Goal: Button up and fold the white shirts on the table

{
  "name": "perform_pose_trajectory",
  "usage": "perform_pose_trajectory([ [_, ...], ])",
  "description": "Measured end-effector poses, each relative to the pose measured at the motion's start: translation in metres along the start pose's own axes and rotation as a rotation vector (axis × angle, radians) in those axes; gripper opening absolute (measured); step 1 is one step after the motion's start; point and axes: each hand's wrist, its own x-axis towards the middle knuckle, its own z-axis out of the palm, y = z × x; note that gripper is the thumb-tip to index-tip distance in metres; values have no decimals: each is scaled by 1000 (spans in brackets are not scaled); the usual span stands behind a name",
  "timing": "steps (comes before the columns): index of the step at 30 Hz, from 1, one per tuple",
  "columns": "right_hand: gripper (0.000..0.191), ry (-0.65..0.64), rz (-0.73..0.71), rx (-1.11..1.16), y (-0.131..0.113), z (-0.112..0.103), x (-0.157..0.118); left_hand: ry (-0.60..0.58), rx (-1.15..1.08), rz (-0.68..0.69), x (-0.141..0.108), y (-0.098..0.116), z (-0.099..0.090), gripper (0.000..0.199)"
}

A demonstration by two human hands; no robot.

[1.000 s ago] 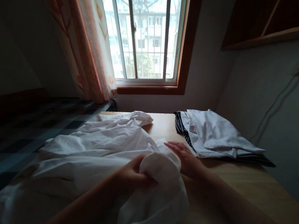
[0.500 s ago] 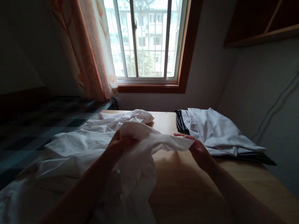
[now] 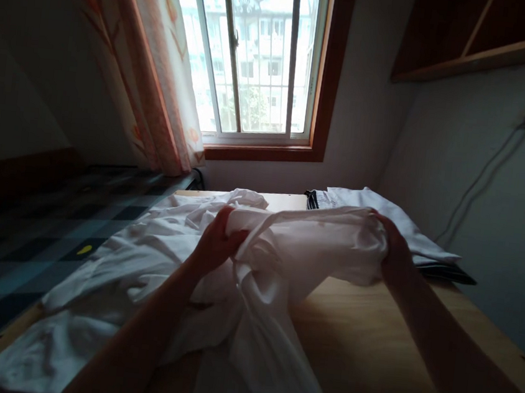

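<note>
A white shirt (image 3: 313, 245) is held up over the table, stretched sideways between my two hands. My left hand (image 3: 218, 239) is closed round a bunched part of it, the thumb lying across the cloth. At the other end my right hand (image 3: 395, 245) grips the fabric; its fingers are partly hidden behind or inside the cloth. A twisted length of the shirt hangs down toward me. More rumpled white cloth (image 3: 144, 253) spreads under and left of my left hand; where it joins the shirt I cannot tell.
Folded white cloth (image 3: 420, 238) over black striped cloth (image 3: 451, 272) lies at the table's back right. The wooden table (image 3: 359, 344) adjoins a dark checked bed surface (image 3: 13, 245) on the left. Beyond are a window (image 3: 257, 65) and a curtain (image 3: 139, 71); a cable (image 3: 475, 181) hangs on the right wall.
My right hand has moved right and slightly up, from a loose edge to a new hold on the shirt. The cloth between my hands is now spread wider.
</note>
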Motion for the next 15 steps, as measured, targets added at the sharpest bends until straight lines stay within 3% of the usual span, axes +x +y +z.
perform_pose_trajectory([
  [4, 40, -56, 179, 82, -25, -19, 4, -83, 168, 70, -4, 4, 6, 35],
  [11, 45, -260, 228, 161, -20, -13, -2, 205, 580, -34, -3, 9, 9, 36],
  [15, 48, -340, 110, 90, -7, -20, -3, 243, 587, -98, 0, 2, 4, 38],
])
